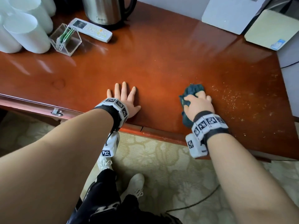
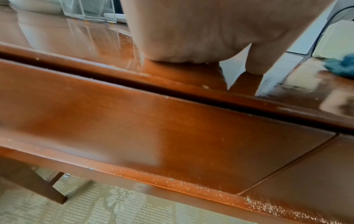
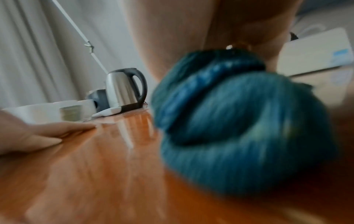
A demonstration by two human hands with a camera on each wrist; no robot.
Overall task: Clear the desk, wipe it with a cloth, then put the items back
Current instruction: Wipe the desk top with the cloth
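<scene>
I've got my right hand (image 1: pixel 198 104) bunched around the blue cloth (image 1: pixel 192 92), pressed to the desk (image 1: pixel 161 65) near its front edge, beside the crumbs (image 1: pixel 242 97) on the right. My left hand (image 1: pixel 124 99) lies flat, fingers spread, likely bracing me; the kettle (image 1: pixel 105 10) and remote (image 1: pixel 90 29) sit pushed far left, out of the wiping path.

A glossy reddish-brown wooden desk (image 1: pixel 161 59) stands against a pale wall (image 1: pixel 174 7), its polished top throwing back soft white reflections of daylight, and a drawer front (image 2: pixel 172 136) with a keyhole fitting (image 1: pixel 56 112) runs below its near edge. The floor is covered by a pale beige carpet (image 1: pixel 161 167) woven with a large floral pattern, across which a thin dark cable (image 1: pixel 199 201) trails. In the right wrist view light grey curtains (image 3: pixel 38 53) hang in folds behind the far end of the desk.
</scene>
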